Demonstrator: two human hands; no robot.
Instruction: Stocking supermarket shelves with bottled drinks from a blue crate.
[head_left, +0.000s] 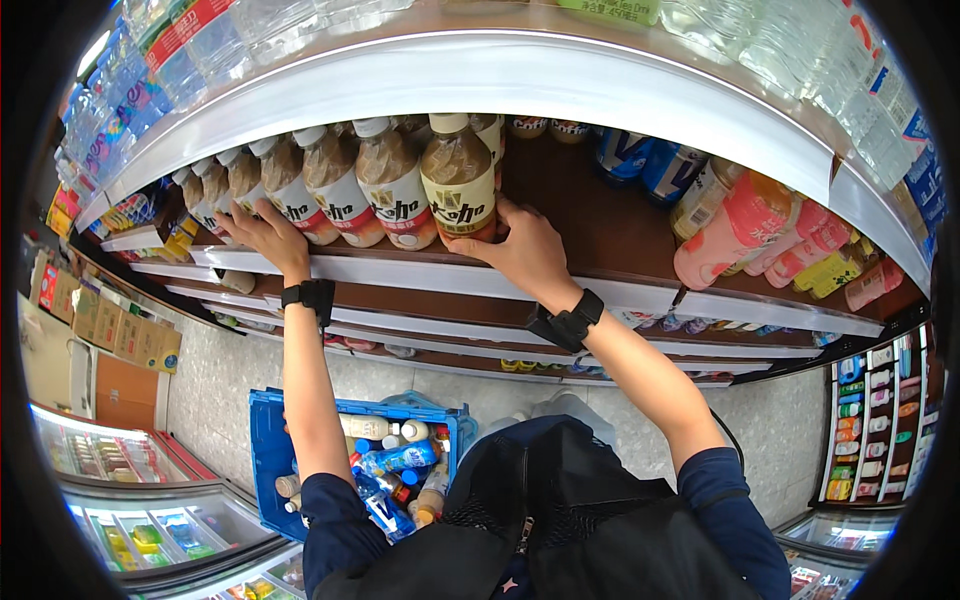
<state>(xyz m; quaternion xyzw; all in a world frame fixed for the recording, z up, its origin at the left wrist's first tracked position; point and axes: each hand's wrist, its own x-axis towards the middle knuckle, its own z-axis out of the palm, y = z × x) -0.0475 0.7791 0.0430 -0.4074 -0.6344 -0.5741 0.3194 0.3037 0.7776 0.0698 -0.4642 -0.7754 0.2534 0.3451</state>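
Observation:
My right hand [525, 247] is wrapped round the lower part of a cream-labelled bottle of milky brown drink [458, 185] with a cream cap. That bottle stands upright at the right end of a row on the brown shelf [570, 235]. To its left are several bottles with white and red labels and white caps, the nearest being a white-labelled bottle [393, 190]. My left hand [268, 240] rests with its fingers spread against the fronts of the bottles near the row's left end. Both wrists wear black bands.
Behind and right of my right hand stand blue cans [645, 165] and pink bottles [740, 230]. A white shelf edge [480, 75] runs just above the caps. On the floor, a blue crate [268, 440] holds mixed bottles. Glass-topped cabinets [160, 530] stand at lower left.

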